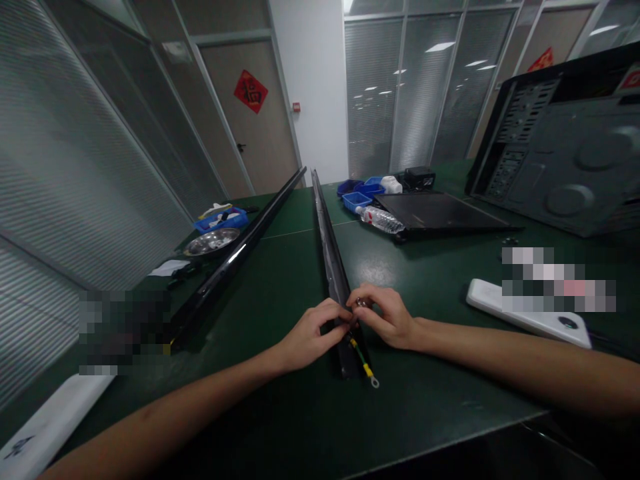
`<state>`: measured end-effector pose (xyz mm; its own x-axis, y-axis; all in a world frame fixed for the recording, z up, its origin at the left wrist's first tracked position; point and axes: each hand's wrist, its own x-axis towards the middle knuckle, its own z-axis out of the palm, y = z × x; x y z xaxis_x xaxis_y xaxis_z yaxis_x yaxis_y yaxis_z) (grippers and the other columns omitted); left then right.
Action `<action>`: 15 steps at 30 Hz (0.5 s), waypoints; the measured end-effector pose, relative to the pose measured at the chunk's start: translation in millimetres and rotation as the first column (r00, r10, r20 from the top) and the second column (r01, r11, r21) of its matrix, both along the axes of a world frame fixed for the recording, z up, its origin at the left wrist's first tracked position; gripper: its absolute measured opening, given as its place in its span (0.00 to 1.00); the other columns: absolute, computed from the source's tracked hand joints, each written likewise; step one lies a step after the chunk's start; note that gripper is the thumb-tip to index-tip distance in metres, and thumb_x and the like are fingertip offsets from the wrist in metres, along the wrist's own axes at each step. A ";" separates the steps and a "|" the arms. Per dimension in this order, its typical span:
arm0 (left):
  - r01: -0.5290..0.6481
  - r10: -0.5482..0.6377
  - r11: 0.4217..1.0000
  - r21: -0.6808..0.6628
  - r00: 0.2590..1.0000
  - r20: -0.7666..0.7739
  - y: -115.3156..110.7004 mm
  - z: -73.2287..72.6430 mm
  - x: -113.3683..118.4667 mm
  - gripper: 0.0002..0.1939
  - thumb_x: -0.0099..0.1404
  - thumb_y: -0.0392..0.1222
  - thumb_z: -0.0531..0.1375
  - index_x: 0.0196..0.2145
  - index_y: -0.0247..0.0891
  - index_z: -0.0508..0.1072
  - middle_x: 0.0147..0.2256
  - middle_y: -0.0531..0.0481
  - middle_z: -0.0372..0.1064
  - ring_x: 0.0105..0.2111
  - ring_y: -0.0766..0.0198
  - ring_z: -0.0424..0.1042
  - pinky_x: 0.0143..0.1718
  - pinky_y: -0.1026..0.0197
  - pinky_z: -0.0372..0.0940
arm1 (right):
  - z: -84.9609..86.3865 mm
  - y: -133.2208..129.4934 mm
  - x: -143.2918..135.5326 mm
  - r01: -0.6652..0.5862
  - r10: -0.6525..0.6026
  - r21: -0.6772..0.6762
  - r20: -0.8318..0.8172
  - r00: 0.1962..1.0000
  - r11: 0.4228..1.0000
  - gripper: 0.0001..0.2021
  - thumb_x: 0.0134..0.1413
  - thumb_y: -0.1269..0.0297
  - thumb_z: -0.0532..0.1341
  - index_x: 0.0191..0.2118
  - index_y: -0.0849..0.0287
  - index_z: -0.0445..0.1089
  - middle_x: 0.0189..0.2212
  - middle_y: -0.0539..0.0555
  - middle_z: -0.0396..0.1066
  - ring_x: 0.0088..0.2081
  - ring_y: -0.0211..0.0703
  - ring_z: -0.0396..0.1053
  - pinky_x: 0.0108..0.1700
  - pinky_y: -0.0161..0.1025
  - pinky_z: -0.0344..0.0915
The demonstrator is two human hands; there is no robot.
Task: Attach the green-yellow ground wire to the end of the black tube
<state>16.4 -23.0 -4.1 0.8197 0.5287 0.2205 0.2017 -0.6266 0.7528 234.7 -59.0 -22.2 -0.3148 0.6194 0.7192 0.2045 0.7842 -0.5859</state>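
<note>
A long black metal rail (327, 250) runs away from me down the middle of the table. My left hand (317, 333) bends over its near end, with thumb and fingertips pinched together; what lies between them is hidden. Opposite, my right hand (387, 317) is closed round a small shiny metal piece (361, 303), too small to name, and its fingertips almost meet the left ones. From under the fingers hangs a short green-yellow ground wire (361, 355), its free end carrying a ring terminal (375, 383) with a yellow sleeve. The wire's upper end is covered by my fingers.
A second black rail (240, 250) lies to the left, beside a metal dish (213, 241) and a blue tray (240, 219). At the back right are a plastic bottle (380, 219), a flat black panel (445, 212) and a computer case (565, 150). A white device (530, 313) lies near my right forearm.
</note>
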 end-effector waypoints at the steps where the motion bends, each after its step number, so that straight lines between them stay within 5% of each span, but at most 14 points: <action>1: -0.001 0.001 1.000 -0.001 1.000 -0.007 0.0 0.2 0.0 0.08 0.73 0.36 0.58 0.46 0.38 0.76 0.44 0.46 0.72 0.47 0.58 0.71 0.51 0.57 0.66 | 0.3 -0.1 -0.2 -0.005 0.005 -0.015 0.003 1.000 1.000 0.09 0.71 0.60 0.56 0.44 0.59 0.69 0.30 0.51 0.71 0.28 0.38 0.69 0.30 0.33 0.66; 15: 0.013 -0.012 1.000 0.017 1.000 -0.022 0.0 1.2 0.2 0.08 0.73 0.36 0.57 0.45 0.38 0.75 0.42 0.47 0.72 0.45 0.58 0.70 0.50 0.57 0.65 | 6.7 0.4 -1.8 -0.014 0.014 0.001 0.115 0.993 1.000 0.15 0.73 0.60 0.53 0.35 0.60 0.68 0.25 0.49 0.69 0.25 0.37 0.68 0.31 0.32 0.64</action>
